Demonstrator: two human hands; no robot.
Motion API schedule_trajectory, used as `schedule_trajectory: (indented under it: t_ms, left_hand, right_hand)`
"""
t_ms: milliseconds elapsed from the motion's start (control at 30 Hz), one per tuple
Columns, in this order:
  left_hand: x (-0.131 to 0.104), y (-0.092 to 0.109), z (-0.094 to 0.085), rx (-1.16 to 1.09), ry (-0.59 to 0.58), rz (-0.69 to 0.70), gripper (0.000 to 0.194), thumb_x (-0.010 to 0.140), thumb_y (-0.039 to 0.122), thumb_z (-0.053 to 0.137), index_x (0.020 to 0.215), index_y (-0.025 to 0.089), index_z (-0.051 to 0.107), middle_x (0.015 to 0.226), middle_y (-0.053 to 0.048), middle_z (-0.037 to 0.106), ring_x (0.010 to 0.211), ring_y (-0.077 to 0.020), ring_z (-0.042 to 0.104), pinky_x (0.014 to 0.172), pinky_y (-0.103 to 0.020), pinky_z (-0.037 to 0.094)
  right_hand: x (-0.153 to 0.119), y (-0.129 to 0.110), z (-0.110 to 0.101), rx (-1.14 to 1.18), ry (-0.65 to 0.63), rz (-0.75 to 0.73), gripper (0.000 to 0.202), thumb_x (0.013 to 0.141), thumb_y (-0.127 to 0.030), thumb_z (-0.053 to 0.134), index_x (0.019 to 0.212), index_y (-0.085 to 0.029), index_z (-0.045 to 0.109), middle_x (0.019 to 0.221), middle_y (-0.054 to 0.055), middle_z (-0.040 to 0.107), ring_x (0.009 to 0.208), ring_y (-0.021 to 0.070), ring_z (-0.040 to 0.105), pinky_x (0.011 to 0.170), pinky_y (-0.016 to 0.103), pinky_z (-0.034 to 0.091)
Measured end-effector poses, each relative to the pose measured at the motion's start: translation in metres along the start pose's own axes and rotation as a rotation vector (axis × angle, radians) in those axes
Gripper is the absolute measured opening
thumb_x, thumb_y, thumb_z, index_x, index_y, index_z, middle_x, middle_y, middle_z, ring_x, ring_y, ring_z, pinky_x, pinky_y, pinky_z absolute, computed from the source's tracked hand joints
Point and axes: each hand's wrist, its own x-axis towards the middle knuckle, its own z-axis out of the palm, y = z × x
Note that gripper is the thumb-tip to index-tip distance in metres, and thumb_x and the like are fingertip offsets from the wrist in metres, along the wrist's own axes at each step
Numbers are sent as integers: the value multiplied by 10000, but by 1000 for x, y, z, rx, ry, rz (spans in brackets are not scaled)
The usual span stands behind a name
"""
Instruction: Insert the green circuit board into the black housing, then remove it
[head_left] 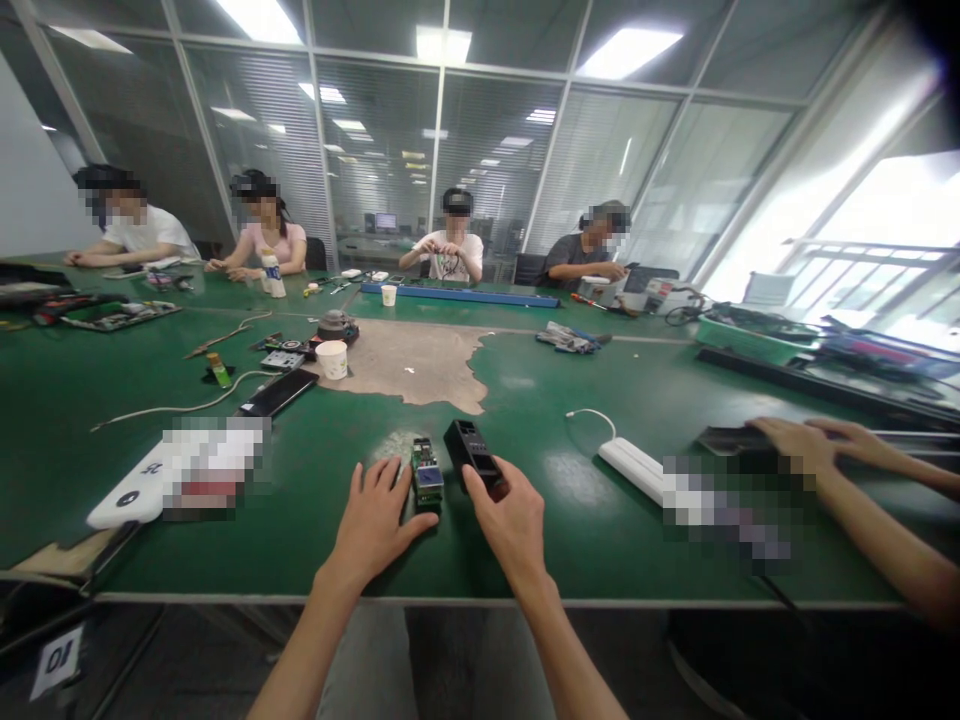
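Observation:
My right hand (511, 515) grips a black plastic housing (471, 452) with cut-outs in its face, thumb on the near side and fingers wrapped behind. Just left of it a green circuit board (427, 474) with a raised block of parts lies on the green table. My left hand (379, 515) rests flat beside that board, fingers spread, the thumb reaching past its near end. Whether the left fingertips touch the board, I cannot tell. The housing is tilted and its underside is hidden.
A white power strip (637, 470) lies to the right, before a neighbour's hands (810, 445) on a dark part. A white device (135, 490), a black phone-like slab (281, 393) and a paper cup (331, 360) stand left. Gloves (570, 338) lie further back. Several people sit opposite.

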Motion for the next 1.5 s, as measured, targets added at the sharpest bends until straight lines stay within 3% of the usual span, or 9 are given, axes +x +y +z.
schedule_trajectory:
  t_ms: [167,467,700,867,1233,1500]
  left_hand:
    - [-1,-1,0,-3,10,5,701,860,702,425,1400,255,443,1489,-114,411,1375,-330,323,1147,-593,161]
    - [-4,-1,-3,13,23,15,691,876,660,448,1431,250,400,1474,-123,428,1362,-331,345,1137,-605,185]
    - [-5,-2,-3,7,22,10,725,885,644,435,1444,185,378,1469,-130,440,1358,-320,357,1152,-581,191]
    - [-4,-2,-2,4,24,-12,686,890,536,466,1446,148,362,1494,-135,407,1373,-308,343,1162,-557,190]
    - [-1,-2,0,-1,-10,-37,714,851,362,438,1492,103,258,1516,-133,376,1384,-288,332,1175,-519,173]
    - [2,-2,4,48,-22,-16,647,854,333,458,1462,141,352,1510,-101,394,1382,-283,319,1179,-522,153]
  right_hand:
    - [1,-23,10,20,-43,-34,340,860,-471,549,977,-186,691,928,70,703,839,196,632,779,287,453]
    - [0,-40,30,-109,-80,-68,295,852,-453,573,945,-189,666,904,66,687,871,208,625,797,291,434]
    - [-4,-55,36,-229,-110,-35,300,864,-455,558,954,-179,637,893,82,662,882,213,634,782,286,433]
    - [-11,-60,39,-301,-137,-29,292,868,-455,562,961,-183,617,895,78,647,873,219,636,759,285,430]
    - [-29,-44,49,-358,-189,-3,291,867,-443,577,1020,-195,592,911,70,628,829,227,642,710,305,447]
    - [-41,-19,57,-241,-126,-74,677,874,-502,561,1392,-101,393,1181,182,584,1069,281,601,827,348,490]
